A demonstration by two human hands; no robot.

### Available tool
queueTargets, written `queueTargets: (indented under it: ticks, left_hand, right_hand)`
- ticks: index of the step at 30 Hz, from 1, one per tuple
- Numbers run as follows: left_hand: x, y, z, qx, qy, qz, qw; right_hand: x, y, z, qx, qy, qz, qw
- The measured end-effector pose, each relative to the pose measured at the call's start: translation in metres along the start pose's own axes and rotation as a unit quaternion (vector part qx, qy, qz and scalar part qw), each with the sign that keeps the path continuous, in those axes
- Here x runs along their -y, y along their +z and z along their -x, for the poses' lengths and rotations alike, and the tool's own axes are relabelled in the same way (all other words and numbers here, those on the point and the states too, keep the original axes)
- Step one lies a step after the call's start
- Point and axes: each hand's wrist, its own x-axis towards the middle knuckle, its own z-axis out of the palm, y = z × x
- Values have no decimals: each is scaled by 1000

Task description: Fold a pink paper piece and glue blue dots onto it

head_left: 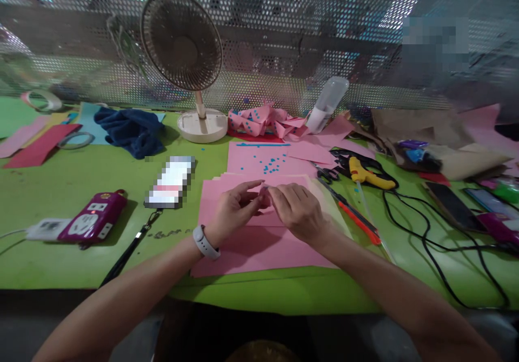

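While left hand (237, 210) and right hand (299, 209) pinched small pink piece (265, 196) above pink sheets (259, 251), dotted pink pieces (261, 120) lay folded behind, seemingly done; loose blue bits (266, 170) looked unused, held one apparently unfinished.

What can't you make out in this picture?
Head view, small pink piece: shape mostly hidden by the left hand and right hand.
Head view, phone screen: hidden by pixelation.
Head view, white cable: far end cut off by left edge.
Head view, blue bits: too small for exact shapes.
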Motion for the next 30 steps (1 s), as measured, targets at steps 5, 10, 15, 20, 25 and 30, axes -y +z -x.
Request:
queueTargets:
  ticks: [5,10,15,20,25,30]
  left_hand:
    - [2,0,0,4,11,-14,1000]
    - [3,-1,2,9,41,-44,998]
    - [5,-1,2,10,68,-67,995]
    - [6,-2,2,15,97,-98,990]
    - [7,-3,1,16,104,-112,988]
    - [8,-3,1,17,98,-104,990]
  right_hand:
    - [1,1,1,10,15,-17,1000]
    - [0,-1,0,10,18,-10,1000]
    - [2,-3,0,7,24,1,1000]
    - [4,-3,-1,10,18,-1,1000]
    - [4,-3,-1,5,11,9,1000]
    - [4,-3,-1,4,2,0,1000]
